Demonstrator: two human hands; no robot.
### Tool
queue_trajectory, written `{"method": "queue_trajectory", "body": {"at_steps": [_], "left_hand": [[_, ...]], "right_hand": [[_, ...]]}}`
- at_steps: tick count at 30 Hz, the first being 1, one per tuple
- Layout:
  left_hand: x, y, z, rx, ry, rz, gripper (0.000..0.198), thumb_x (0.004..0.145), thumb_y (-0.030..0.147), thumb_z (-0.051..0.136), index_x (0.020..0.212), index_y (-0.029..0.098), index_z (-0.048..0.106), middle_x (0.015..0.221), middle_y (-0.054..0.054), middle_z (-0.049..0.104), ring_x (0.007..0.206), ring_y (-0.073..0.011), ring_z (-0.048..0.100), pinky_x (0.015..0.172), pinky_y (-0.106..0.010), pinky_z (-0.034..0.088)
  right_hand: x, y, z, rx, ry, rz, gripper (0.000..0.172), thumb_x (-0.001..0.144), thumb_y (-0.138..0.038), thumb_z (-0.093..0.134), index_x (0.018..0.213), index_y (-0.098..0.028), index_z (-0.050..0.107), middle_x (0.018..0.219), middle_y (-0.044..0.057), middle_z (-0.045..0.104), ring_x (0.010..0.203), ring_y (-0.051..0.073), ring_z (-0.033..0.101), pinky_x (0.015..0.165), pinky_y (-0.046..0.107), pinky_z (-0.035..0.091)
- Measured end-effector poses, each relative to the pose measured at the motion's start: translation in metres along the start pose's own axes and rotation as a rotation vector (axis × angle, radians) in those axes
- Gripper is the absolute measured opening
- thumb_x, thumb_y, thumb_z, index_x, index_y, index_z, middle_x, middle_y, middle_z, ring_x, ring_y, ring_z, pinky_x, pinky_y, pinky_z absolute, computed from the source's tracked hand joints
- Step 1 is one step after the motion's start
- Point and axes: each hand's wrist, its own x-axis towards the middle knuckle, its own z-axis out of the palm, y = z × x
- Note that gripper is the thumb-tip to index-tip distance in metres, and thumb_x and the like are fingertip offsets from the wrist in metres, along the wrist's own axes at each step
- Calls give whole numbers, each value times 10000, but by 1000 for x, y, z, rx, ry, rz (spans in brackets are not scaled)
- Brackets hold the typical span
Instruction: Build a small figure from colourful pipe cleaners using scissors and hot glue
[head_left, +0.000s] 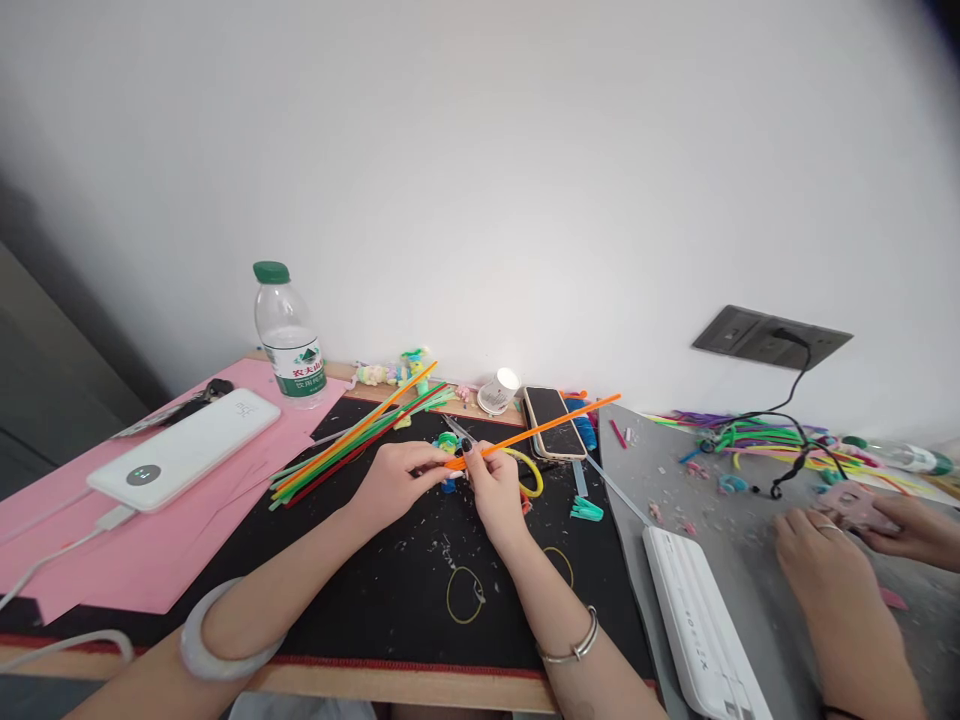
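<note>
A Good Pinch

Your left hand [397, 482] and right hand [496, 492] pinch the orange stem [556, 424] over the black mat [360, 612]. You look to be bending it; that calls for a tight hold and small turns. More stems [352, 445] lie to your left.

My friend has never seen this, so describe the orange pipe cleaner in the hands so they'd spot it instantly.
Find the black mat; over it, the left hand and right hand meet. From there, the orange pipe cleaner slants up rightward, across the view of the smartphone. Unlike the bundle of pipe cleaners to the left, it is held.
</note>
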Motion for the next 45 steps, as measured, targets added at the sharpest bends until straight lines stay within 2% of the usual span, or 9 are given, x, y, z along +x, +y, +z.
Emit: {"method": "queue_trajectory", "body": {"at_steps": [5,19,21,24,28,31,35,41,45], "left_hand": [[-1,-2,0,40,-10,41,127,833,203,616,790,188,735,775,-22,750,686,-143,675,660,-226,500],[2,6,-2,62,-101,-30,203,852,214,564,701,167,692,681,-21,685,654,-140,619,647,-239,456],[2,6,-2,10,-107,-99,192,842,233,572,725,165,708,690,-27,694,646,-145,624,636,-246,467],[3,4,-1,-166,-83,-271,167,803,268,614,855,160,731,818,-49,734,697,-167,665,669,-266,514],[4,3,0,-427,-92,-472,303,801,367,622,997,155,713,855,-61,749,754,-189,693,724,-295,546],[5,4,0,-530,-167,-572,330,804,416,624,969,144,712,862,-75,750,738,-181,699,699,-278,544],[5,5,-2,-547,-264,-694,324,782,436,655,875,132,713,858,-95,751,727,-173,704,667,-248,532],[4,-1,-2,-546,-293,-696,314,787,430,650,887,137,703,836,-88,746,744,-169,702,696,-254,537],[4,-3,1,-459,-286,-560,276,803,384,618,825,119,690,750,-74,721,653,-167,680,656,-280,539]], "right_hand": [[0,-2,1,-24,-7,-1,369,859,-405,509,570,-196,413,500,-64,338,476,86,263,477,243,225],[2,1,-2,-43,-39,4,400,879,-419,477,557,-200,385,513,-61,326,490,92,268,490,246,226],[3,3,-4,-23,-64,19,405,890,-430,453,562,-200,393,513,-62,321,479,91,261,483,247,216],[3,4,-6,-22,-74,28,389,891,-427,459,583,-205,378,517,-67,308,470,90,247,476,246,199],[3,2,-7,-11,-90,11,359,891,-415,464,608,-209,384,521,-70,302,472,94,252,478,245,204],[3,1,-7,-29,-106,-17,329,888,-395,465,625,-206,404,534,-67,312,487,99,268,491,246,221],[2,-2,-7,-127,-110,-60,311,880,-356,470,617,-197,426,564,-50,353,529,107,310,520,250,251],[2,-1,-8,-188,-87,-90,290,874,-325,469,619,-188,460,575,-39,395,548,115,353,540,250,280],[2,0,-7,-231,-86,-100,288,876,-319,470,620,-186,472,575,-36,407,551,118,362,548,253,282]]}}
